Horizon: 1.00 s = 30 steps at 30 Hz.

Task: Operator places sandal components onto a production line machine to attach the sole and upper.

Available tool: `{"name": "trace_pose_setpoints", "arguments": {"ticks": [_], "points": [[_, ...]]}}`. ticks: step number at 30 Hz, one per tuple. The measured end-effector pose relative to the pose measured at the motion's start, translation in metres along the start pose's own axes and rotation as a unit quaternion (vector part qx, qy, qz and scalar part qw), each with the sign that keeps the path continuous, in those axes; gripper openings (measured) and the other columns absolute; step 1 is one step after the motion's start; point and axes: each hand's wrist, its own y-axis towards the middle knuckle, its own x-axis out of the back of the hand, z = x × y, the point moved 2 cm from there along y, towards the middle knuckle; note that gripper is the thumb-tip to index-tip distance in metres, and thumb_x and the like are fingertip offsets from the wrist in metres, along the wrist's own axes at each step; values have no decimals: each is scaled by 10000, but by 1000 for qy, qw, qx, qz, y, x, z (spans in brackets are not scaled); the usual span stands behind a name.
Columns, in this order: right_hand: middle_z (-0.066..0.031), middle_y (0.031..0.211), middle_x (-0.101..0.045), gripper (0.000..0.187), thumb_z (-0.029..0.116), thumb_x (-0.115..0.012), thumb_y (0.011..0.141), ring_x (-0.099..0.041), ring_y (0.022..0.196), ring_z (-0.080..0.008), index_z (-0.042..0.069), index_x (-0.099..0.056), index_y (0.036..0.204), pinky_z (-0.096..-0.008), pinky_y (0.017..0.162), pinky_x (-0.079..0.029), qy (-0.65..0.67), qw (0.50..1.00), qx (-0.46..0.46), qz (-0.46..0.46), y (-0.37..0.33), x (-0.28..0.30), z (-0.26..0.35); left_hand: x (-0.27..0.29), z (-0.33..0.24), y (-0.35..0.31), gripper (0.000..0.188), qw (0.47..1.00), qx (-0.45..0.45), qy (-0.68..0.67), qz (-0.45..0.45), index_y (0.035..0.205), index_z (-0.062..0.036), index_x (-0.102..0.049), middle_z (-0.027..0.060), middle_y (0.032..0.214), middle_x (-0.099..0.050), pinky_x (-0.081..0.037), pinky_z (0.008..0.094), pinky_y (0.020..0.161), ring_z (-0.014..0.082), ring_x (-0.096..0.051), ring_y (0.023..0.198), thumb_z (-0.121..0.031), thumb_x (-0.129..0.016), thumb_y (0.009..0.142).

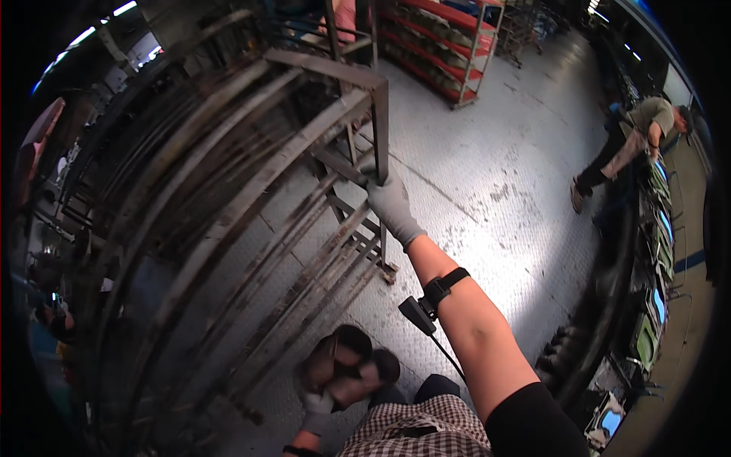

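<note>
My right hand [390, 204], in a grey glove, is closed around the upright post of a dark metal rack [327, 67], the arm stretched forward. The rack has long parallel rails and fills the left side. Low in front of my body, my gloved left hand [318, 404] is at the lower end of two brown, rounded hollow parts [358, 387] with dark ends. Its fingers seem wrapped on them, partly hidden and blurred. A black strap with a small device [435, 293] sits on my right forearm.
A red-shelved cart [438, 42] loaded with parts stands at the far side. To the right, a person [628, 141] bends over a long line carrying several panels [655, 305]. Metal flooring [487, 190] lies between the rack and this line.
</note>
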Motion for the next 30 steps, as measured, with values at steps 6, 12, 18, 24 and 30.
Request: {"name": "trace_pose_setpoints", "arguments": {"ticks": [6, 12, 18, 24, 30], "points": [[-49, 880, -652, 201, -81, -552, 908, -622, 847, -134, 78, -578, 1028, -307, 766, -507, 20, 999, 2, 42, 47, -30, -8, 14, 58, 161, 396, 923, 276, -1, -267, 1281, 84, -581, 243, 1257, -648, -482, 393, 1038, 324, -625, 1177, -96, -653, 935], [-84, 939, -678, 182, 15, -538, 947, -653, 895, -187, 67, -621, 1100, -337, 811, -517, -70, 992, 52, 88, 84, -60, -37, 13, -12, 309, 277, 864, 372, -253, -226, 1229, 30, -651, 120, 1174, -672, -536, 321, 871, 200, -645, 1002, -117, -552, 1017], [-199, 1215, -628, 406, 125, -655, 893, -627, 1132, -324, 40, -573, 1281, -403, 971, -481, -38, 963, -9, 267, 169, -92, -38, -22, -132, 351, 349, 746, 555, -308, -200, 1131, 36, -655, 78, 1005, -683, -494, 351, 732, 184, -640, 792, -223, -627, 898], [-153, 1471, -459, 671, 196, -632, 974, -488, 1302, -253, 14, -321, 1540, -352, 1101, -397, 137, 879, -41, 454, 217, -66, -35, -90, -205, 413, 404, 554, 360, -715, -229, 1380, -23, -515, 109, 1231, -640, -563, 355, 947, 216, -646, 1103, -287, -517, 1074], [-175, 1345, -599, 388, 60, -594, 955, -558, 1277, -320, 6, -586, 1339, -414, 1094, -422, 0, 899, 241, 366, 275, 59, -33, -168, -220, 545, 354, 632, 477, -493, -360, 1290, -2, -596, 97, 1191, -665, -569, 382, 798, 207, -668, 1025, -4, -553, 938]]}}
